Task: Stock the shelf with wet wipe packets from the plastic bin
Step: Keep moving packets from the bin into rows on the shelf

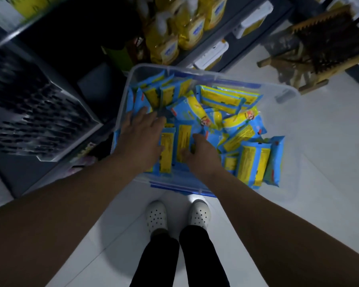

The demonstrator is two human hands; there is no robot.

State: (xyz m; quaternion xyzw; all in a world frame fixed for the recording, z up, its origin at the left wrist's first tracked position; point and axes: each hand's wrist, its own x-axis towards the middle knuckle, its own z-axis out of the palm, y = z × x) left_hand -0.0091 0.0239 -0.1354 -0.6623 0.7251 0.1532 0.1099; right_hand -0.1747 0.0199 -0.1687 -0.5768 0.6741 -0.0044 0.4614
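A clear plastic bin [286, 96] stands on the white floor, filled with several blue-and-yellow wet wipe packets [222, 98]. My left hand [140, 139] lies with straight, spread fingers on the packets at the bin's left side. My right hand [202, 156] is in the middle of the bin; its fingers curl down into the pile and its thumb presses an upright packet [182, 141] that stands between my two hands. The right fingertips are hidden among the packets. The dark shelf unit [39, 112] with a perforated panel stands right beside the bin on the left.
Yellow bottles [187, 32] fill a low shelf just beyond the bin. Wooden brushes [327, 44] lie on the floor at the far right. My feet in white clogs [157, 216] stand just before the bin. Open white floor lies right of the bin.
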